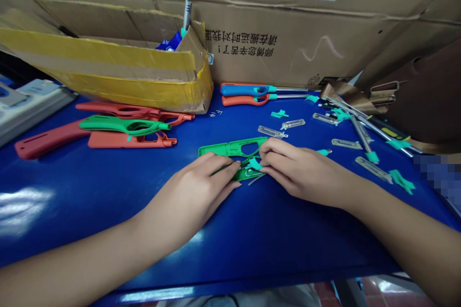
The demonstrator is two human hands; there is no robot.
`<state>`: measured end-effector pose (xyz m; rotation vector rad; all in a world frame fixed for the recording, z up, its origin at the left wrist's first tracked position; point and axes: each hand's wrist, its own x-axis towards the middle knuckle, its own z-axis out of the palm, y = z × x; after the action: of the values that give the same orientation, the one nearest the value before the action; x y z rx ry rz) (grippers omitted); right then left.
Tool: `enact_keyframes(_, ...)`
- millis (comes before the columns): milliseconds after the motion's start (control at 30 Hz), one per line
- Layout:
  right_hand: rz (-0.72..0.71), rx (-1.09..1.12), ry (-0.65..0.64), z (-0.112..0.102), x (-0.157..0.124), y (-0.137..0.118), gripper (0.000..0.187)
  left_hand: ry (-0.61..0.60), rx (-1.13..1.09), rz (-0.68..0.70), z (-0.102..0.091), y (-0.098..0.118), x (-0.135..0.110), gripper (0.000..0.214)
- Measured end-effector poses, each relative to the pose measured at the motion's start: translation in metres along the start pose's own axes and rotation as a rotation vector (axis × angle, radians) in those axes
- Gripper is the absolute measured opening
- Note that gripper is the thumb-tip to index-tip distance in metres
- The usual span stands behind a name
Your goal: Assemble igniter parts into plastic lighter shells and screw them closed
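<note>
My left hand (196,187) is closed on a green lighter casing half (245,172) low over the blue table, its fingertips pinching near a small dark part in it. My right hand (293,168) is closed at the casing's other end, with its thumb and finger on a teal trigger piece (255,163). A thin clear tube or wire sticks out below the casing. Just behind lies the second green casing half (234,147), hollow side up, partly covered by my fingers. A lighter's metal nozzle with a teal tip (324,152) shows beyond my right hand.
Red and green lighter casings (126,124) lie at left, before a yellow-taped cardboard box (144,84). Finished-looking lighters (248,90) rest at the back. Clear fuel tanks (372,169), teal triggers (401,181) and metal tubes (360,136) are scattered at right. Large cardboard (295,24) stands behind.
</note>
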<state>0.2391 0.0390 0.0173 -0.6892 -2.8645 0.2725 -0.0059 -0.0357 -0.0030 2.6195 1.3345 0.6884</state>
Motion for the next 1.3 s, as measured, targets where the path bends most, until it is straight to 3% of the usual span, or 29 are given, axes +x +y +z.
enact_keyframes(433,0.006,-0.094,-0.074,-0.0001,-0.0001,-0.0014,0.019,-0.048,0.018,-0.024,-0.0024,0.0018,0.0002,0.03)
enact_keyframes(700,-0.018,-0.132,-0.068,0.0004,0.0013,-0.0012,0.019,-0.007,0.012,-0.016,-0.0015,0.0015,-0.0009,0.032)
enact_keyframes(1167,0.012,-0.007,-0.045,-0.0004,0.0,-0.0004,0.024,-0.072,0.056,-0.013,-0.0037,0.0003,0.0016,0.029)
enact_keyframes(1300,0.085,0.152,0.027,0.0043,-0.0001,-0.0004,0.021,-0.071,0.079,0.01,-0.0046,0.0015,0.0029,0.029)
